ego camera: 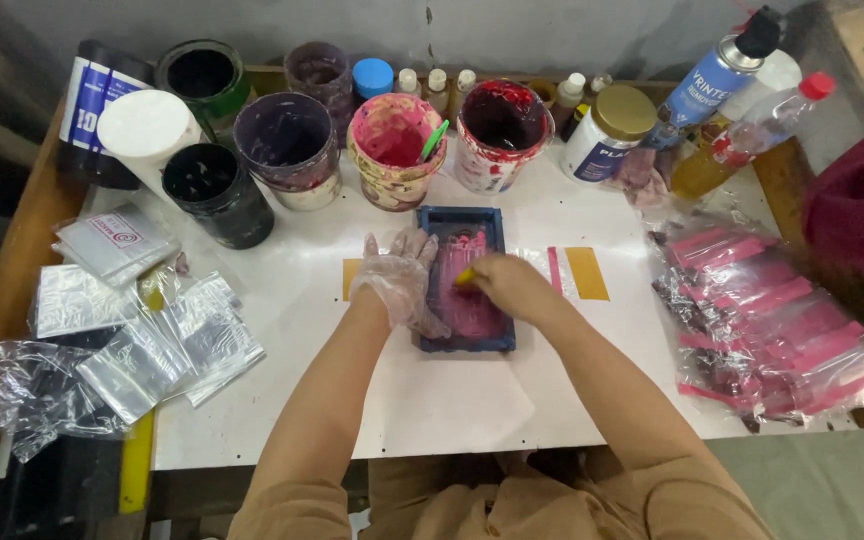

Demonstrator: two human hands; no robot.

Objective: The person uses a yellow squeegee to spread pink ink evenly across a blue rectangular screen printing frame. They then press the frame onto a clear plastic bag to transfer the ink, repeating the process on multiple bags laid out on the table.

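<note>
blue frame (430, 290) edge under gloved left hand (399, 282), right hand (508, 285) inside

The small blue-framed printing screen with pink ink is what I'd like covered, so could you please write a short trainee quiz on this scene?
1. True or false: the left hand wears a thin clear plastic glove.
2. What does the bare right hand press on the small blue-framed printing screen with pink ink?
A. a brush
B. a small yellow-tipped scraper
C. a sponge
3. On which side of the white work board lies the pile of pink strips in clear bags?

Key:
1. True.
2. B.
3. The person's right side.
</note>
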